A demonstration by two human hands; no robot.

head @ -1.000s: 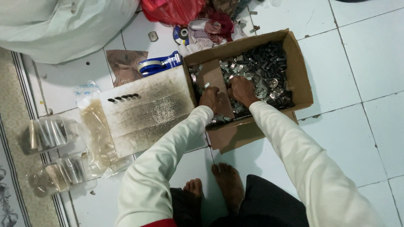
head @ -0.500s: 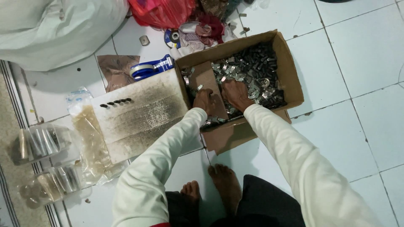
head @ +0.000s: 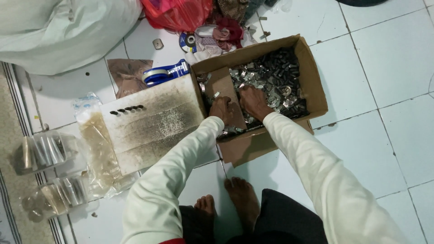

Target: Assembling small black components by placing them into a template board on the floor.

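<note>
An open cardboard box (head: 316, 86) sits on the white tiled floor, filled with many small shiny metal pieces (head: 271, 77). Both my hands reach into it at its near side. My left hand (head: 221, 110) is curled beside a cardboard divider (head: 222, 86) inside the box, fingers closed among the pieces. My right hand (head: 254, 103) lies palm down on the metal pieces, fingers bent into the pile. Whether either hand grips a piece is hidden. My sleeves are cream-coloured, and my bare feet (head: 239, 199) rest on the floor below the box.
A stained box flap (head: 153, 124) lies left of the box. Clear bags of metal parts (head: 45, 153) sit at far left. A blue tape dispenser (head: 165, 72), a large pale sack (head: 63, 27), red plastic bag (head: 176, 13) and cloth clutter lie behind.
My view has shifted slightly. Both hands stay in the box, moving a little among the metal pieces near the divider.
</note>
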